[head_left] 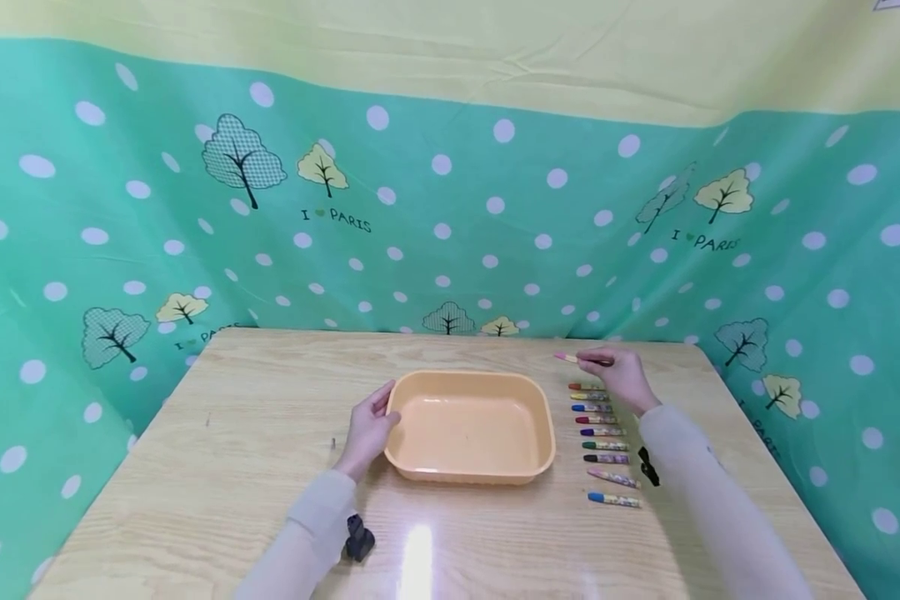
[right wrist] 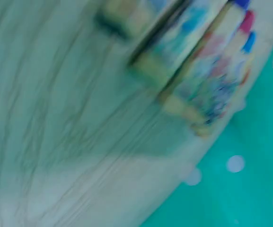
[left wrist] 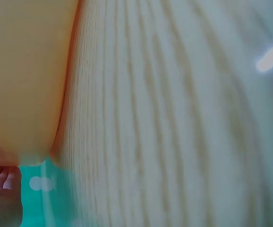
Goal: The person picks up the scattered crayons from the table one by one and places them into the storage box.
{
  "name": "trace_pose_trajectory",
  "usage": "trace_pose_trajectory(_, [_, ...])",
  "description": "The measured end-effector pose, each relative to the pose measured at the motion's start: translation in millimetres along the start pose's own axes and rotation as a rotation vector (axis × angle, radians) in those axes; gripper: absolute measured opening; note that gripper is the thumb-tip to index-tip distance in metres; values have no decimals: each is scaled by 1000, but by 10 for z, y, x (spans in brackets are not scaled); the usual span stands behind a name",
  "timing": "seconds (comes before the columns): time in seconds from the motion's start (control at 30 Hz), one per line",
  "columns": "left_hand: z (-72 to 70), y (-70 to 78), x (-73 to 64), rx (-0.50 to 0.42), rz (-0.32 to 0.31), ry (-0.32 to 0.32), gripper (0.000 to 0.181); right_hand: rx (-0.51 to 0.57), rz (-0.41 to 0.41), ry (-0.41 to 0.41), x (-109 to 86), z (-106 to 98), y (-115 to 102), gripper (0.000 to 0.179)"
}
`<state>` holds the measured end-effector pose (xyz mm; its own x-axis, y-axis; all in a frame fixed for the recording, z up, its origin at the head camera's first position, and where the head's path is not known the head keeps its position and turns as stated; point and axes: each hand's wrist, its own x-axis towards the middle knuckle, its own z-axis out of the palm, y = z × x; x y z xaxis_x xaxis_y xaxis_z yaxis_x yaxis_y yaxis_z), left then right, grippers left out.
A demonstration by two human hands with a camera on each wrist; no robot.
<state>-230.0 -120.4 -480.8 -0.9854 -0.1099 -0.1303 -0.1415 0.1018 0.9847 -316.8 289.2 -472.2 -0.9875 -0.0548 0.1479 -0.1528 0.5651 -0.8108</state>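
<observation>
A shallow peach plastic basin (head_left: 468,425) stands on the wooden table, with nothing inside it. My left hand (head_left: 367,429) grips its left rim, thumb over the edge. In the left wrist view the basin's side (left wrist: 27,71) fills the left, with curled fingers (left wrist: 1,182) at its lower end. My right hand (head_left: 621,379) pinches a pink crayon (head_left: 567,357) beyond the far end of the crayon column, its tip pointing left. Below that hand, an orange crayon (head_left: 587,387) and a yellow crayon (head_left: 589,397) lie side by side.
Right of the basin, several more crayons lie in a column, from a dark blue crayon (head_left: 592,408) down to a light blue crayon (head_left: 613,500) nearest me. The right wrist view shows their printed wrappers (right wrist: 212,71), blurred. A green dotted curtain (head_left: 450,208) hangs behind the table (head_left: 270,467).
</observation>
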Motion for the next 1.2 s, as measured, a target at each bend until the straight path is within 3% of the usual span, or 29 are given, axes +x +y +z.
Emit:
trace_pose_trajectory(0.13, [-3, -4, -1, -1, 6, 3, 60, 29, 10, 10, -149, 44, -303, 32])
trace_pose_trajectory(0.2, [-1, -12, 0, 0, 9, 6, 60, 27, -56, 50, -86, 130, -89, 31])
trace_pose_trajectory(0.27, [9, -6, 7, -1, 11, 9, 60, 76, -81, 26, -36, 186, 13, 27])
trace_pose_trajectory(0.37, [21, -8, 11, -1, 8, 12, 61, 116, -96, 6, -66, 235, -30, 31])
trace_pose_trajectory(0.43, [24, -11, 6, 0, 2, 15, 61, 139, -41, -29, -203, 229, -354, 32])
trace_pose_trajectory(0.5, [22, -16, 0, 3, 0, 16, 61, 95, 14, -36, -332, 232, -658, 34])
trace_pose_trajectory(0.57, [19, -18, -3, 3, 2, 18, 61, 90, 23, -47, -363, 277, -730, 33])
trace_pose_trajectory(0.8, [13, -17, -6, -4, 26, 21, 61, 123, -36, -82, -376, 506, -817, 26])
trace_pose_trajectory(1.2, [9, -38, 1, -20, 35, 24, 61, 120, -19, -146, -338, 922, -917, 19])
